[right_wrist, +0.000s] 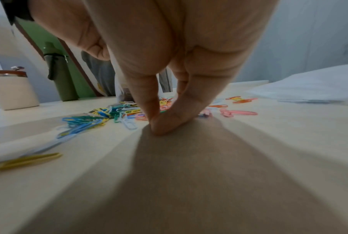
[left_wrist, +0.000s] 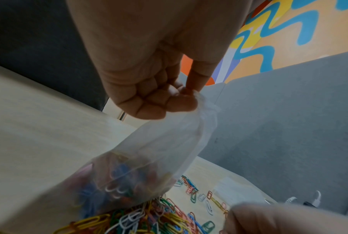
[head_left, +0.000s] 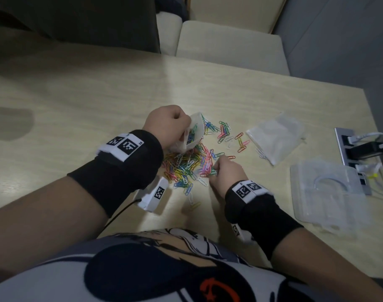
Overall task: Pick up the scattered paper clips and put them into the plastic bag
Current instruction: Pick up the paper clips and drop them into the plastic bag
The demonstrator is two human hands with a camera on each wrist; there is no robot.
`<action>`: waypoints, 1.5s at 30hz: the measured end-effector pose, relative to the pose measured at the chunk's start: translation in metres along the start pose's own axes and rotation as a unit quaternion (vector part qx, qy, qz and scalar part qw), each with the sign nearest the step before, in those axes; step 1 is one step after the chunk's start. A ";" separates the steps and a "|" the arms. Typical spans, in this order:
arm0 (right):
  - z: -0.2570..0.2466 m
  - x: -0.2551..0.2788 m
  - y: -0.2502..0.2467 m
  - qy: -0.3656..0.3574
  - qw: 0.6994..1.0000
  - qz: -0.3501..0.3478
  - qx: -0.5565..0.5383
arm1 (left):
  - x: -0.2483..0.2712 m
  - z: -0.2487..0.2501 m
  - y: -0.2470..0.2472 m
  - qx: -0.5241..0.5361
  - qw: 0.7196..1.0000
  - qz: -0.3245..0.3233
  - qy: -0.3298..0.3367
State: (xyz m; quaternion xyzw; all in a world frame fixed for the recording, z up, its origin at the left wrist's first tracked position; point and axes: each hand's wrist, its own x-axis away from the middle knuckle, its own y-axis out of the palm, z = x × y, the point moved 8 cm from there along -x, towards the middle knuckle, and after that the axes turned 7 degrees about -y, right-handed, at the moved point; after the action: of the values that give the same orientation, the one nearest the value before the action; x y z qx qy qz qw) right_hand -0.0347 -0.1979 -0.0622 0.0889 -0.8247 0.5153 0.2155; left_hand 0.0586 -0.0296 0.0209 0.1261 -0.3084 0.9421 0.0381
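Several coloured paper clips (head_left: 188, 164) lie in a loose pile mid-table, also seen as paper clips (left_wrist: 149, 218) and paper clips (right_wrist: 101, 115). My left hand (head_left: 168, 125) grips the gathered top of a translucent plastic bag (head_left: 194, 131), lifted over the pile's far-left side. The bag (left_wrist: 159, 150) hangs from my left hand (left_wrist: 169, 101) with clips inside. My right hand (head_left: 223, 171) is at the pile's near-right edge. Its thumb and forefinger (right_wrist: 155, 125) pinch together on the tabletop, with green clips at the fingertips in the head view.
Spare plastic bags (head_left: 275, 138) and a stack of clear bags (head_left: 325, 192) lie to the right. A power strip (head_left: 360, 147) with plugs sits at the right edge. A white tagged device (head_left: 153, 195) lies under my left wrist. A green bottle (right_wrist: 59, 76) stands far left.
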 end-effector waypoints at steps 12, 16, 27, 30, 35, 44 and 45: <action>-0.042 -0.008 0.022 -0.217 0.958 -0.016 0.184 | -0.006 -0.007 -0.011 0.020 1.000 0.011 -0.013; -0.038 -0.012 0.014 -0.209 0.962 0.031 0.170 | -0.006 -0.007 -0.012 0.027 1.000 0.009 -0.013; 0.006 -0.021 -0.029 -0.035 0.986 0.090 -0.136 | -0.003 -0.005 -0.008 0.028 1.000 -0.003 -0.010; 0.008 -0.015 -0.037 0.004 0.919 0.113 -0.377 | -0.004 -0.006 -0.007 0.031 0.999 -0.001 -0.008; -0.020 -0.010 -0.072 -0.041 0.850 0.132 -0.509 | -0.003 -0.005 -0.001 0.031 0.999 -0.011 -0.009; -0.055 -0.023 -0.054 -0.012 0.863 0.058 -0.503 | 0.004 0.001 0.013 0.018 0.999 -0.036 0.005; -0.055 -0.024 -0.052 0.000 0.868 0.056 -0.494 | 0.005 0.001 0.012 0.019 0.999 -0.037 0.009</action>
State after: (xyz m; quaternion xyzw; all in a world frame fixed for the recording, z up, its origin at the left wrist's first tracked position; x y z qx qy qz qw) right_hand 0.0207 -0.1747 -0.0101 -0.0756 -0.9750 0.0519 0.2025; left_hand 0.0524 -0.0399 0.0160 0.1297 -0.2852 0.9468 0.0733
